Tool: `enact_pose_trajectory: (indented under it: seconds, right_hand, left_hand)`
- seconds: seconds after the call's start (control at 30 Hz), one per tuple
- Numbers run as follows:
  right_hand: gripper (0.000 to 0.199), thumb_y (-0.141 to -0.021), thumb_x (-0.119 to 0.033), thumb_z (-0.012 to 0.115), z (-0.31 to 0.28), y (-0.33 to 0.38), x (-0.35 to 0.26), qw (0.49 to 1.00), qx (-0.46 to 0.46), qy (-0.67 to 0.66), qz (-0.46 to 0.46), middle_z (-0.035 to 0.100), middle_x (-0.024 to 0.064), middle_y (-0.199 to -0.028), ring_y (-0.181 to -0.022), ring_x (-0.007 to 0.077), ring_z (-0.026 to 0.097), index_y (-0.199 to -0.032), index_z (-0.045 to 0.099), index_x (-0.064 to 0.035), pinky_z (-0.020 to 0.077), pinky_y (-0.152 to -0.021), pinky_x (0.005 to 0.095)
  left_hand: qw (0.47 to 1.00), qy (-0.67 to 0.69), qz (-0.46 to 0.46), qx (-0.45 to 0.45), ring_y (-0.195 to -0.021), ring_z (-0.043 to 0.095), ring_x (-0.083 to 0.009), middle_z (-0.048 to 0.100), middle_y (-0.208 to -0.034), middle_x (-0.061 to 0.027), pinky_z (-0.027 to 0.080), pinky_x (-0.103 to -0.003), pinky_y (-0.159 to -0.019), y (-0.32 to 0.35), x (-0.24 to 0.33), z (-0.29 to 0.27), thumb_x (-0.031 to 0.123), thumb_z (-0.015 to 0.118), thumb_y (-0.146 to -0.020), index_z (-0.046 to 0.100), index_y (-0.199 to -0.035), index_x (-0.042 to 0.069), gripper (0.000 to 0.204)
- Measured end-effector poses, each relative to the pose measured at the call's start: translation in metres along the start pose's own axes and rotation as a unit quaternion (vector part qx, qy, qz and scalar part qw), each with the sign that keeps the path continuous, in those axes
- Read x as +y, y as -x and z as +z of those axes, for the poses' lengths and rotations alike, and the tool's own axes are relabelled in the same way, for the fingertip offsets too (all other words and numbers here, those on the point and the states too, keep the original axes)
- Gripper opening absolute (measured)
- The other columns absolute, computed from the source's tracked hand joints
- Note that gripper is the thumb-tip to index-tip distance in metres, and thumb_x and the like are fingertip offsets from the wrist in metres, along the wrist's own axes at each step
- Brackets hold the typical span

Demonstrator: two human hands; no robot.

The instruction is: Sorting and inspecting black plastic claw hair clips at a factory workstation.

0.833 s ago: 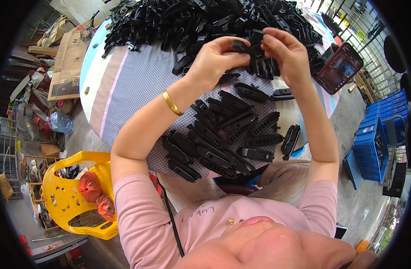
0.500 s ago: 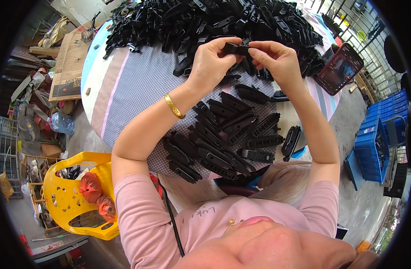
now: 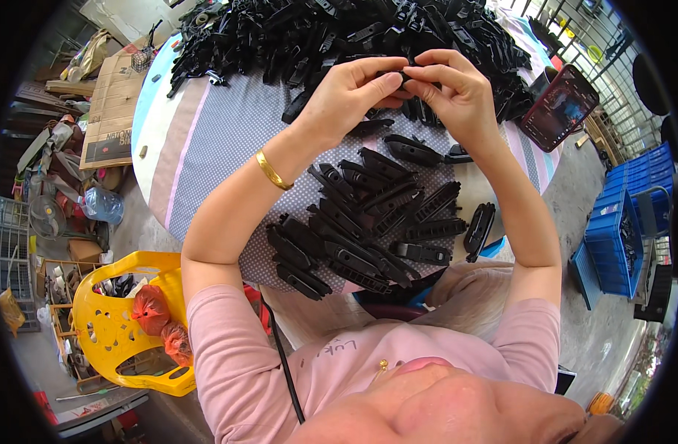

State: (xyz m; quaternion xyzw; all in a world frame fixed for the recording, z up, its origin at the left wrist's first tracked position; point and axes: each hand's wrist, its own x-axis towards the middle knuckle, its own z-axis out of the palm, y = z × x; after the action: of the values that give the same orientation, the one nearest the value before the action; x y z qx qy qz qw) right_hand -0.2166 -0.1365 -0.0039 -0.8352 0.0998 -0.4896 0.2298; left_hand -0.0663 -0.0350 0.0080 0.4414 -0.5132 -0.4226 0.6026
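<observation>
Over the far half of the table, my left hand (image 3: 351, 96) and my right hand (image 3: 457, 92) meet fingertip to fingertip. Both are closed in a pinch on one small black plastic part (image 3: 408, 76), which the fingers mostly hide. Behind them spreads a big heap of black plastic parts (image 3: 280, 37), some looking like buckles or clips. Between my forearms lies a looser group of long black ridged plastic pieces (image 3: 354, 255), several side by side. One such piece (image 3: 479, 232) rests apart near my right forearm.
A patterned cloth covers the round table (image 3: 228, 155). At its right edge a phone (image 3: 561, 107) stands tilted. To the left is a yellow plastic chair (image 3: 95, 325) with red bags (image 3: 151, 309). Blue crates (image 3: 613, 244) stand at the right, cardboard (image 3: 111, 111) at the far left.
The black part has turned and is now more hidden by my fingers. My left hand has shifted slightly, its fingers stretching further toward the right hand.
</observation>
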Motion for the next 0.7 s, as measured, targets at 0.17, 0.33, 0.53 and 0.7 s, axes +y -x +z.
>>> enact_pose_trajectory:
  seconds: [0.17,0.33,0.53,0.7]
  right_hand:
    - [0.015,-0.087,-0.021,0.061,-0.001,-0.001,0.022,0.962,0.036,-0.167,0.215,0.06,-0.0006,-0.073,-0.054,0.0016,0.046,-0.084,0.068,-0.0081,0.0362,-0.048,0.0177]
    - [0.035,-0.075,-0.04,0.068,-0.009,0.008,0.007,0.93,-0.2,0.277,0.138,0.058,0.0071,-0.075,-0.061,0.021,0.056,-0.075,0.064,-0.0058,0.0458,-0.059,0.0304]
    - [0.034,-0.069,-0.037,0.073,-0.016,0.008,0.02,0.914,-0.27,0.279,0.114,0.058,0.0085,-0.082,-0.075,0.0255,0.059,-0.077,0.065,-0.0048,0.047,-0.068,0.0346]
    - [0.021,-0.074,-0.019,0.073,-0.023,-0.004,0.023,0.968,-0.123,0.089,0.201,0.063,0.0037,-0.085,-0.069,0.008,0.057,-0.081,0.066,-0.0011,0.045,-0.06,0.0231]
  left_hand:
    - [0.996,0.056,-0.047,0.06,-0.087,0.064,-0.0239,0.062,-0.1,-0.0168,0.054,-0.031,-0.078,-0.01,0.009,-0.013,0.014,0.048,-0.093,0.049,-0.116,-0.009,0.033]
    - [0.992,0.056,-0.073,0.09,-0.089,0.064,-0.0282,0.06,-0.1,-0.0163,0.054,-0.033,-0.08,-0.012,0.016,-0.032,0.016,0.047,-0.094,0.051,-0.112,-0.007,0.03]
    - [0.989,0.065,-0.088,0.096,-0.091,0.063,-0.0288,0.059,-0.102,-0.0186,0.054,-0.034,-0.082,-0.013,0.012,-0.033,0.013,0.044,-0.094,0.05,-0.111,-0.008,0.027]
    - [0.987,0.083,-0.105,0.094,-0.093,0.062,-0.0292,0.058,-0.104,-0.0202,0.053,-0.034,-0.084,-0.014,0.008,-0.028,0.01,0.041,-0.095,0.049,-0.112,-0.008,0.027]
